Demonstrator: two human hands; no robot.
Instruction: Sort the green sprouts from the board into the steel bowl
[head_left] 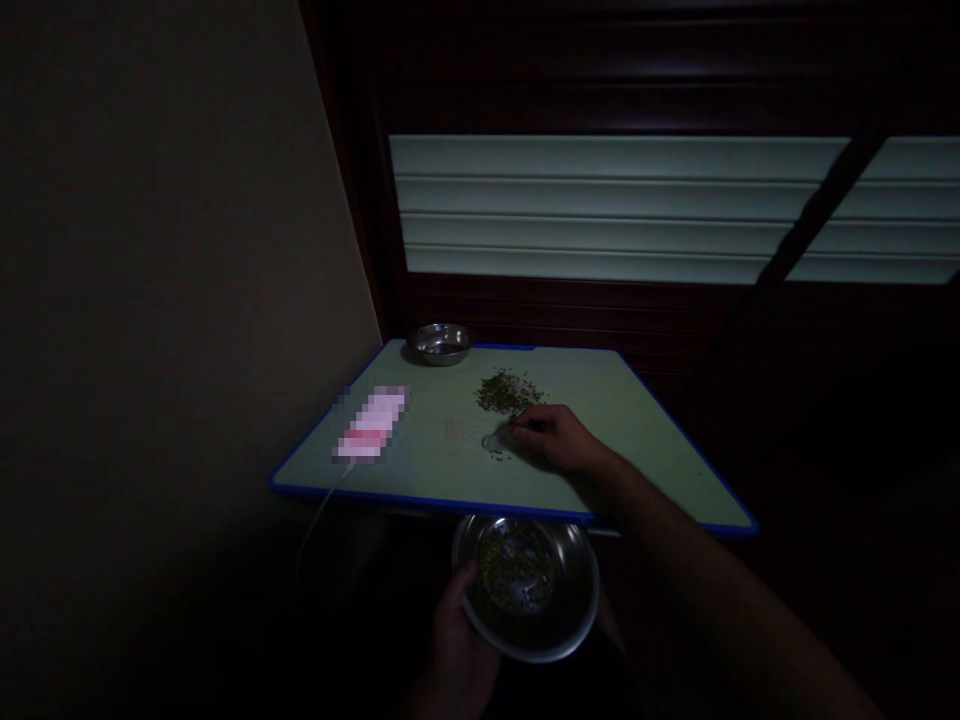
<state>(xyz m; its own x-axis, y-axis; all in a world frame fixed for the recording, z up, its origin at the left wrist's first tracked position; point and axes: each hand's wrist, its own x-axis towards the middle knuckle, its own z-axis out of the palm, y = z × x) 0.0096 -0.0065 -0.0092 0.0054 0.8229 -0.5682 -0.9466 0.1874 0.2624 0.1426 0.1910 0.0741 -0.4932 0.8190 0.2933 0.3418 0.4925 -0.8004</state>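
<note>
My left hand (459, 640) grips the rim of a steel bowl (577, 590) below the table's front edge, thumb over the side. Small green beans lie loose across the bowl's bottom. Above the table, my right hand (555, 437) is closed round the handle of a small spoon (491, 440), its tip low over the tabletop. Just beyond that hand spreads a heap of small green beans (501, 392) with some pale grains mixed in. A thin patch of pale grains (457, 430) lies left of the spoon, and a few beans are scattered below it.
The pale folding table (615, 400) has a blue edge. Another steel bowl (441, 345) stands at its back left corner. A lit, pixelated phone (373, 423) lies at the left with a white cable (319, 520) hanging down. A wall and dark slatted panels enclose the table.
</note>
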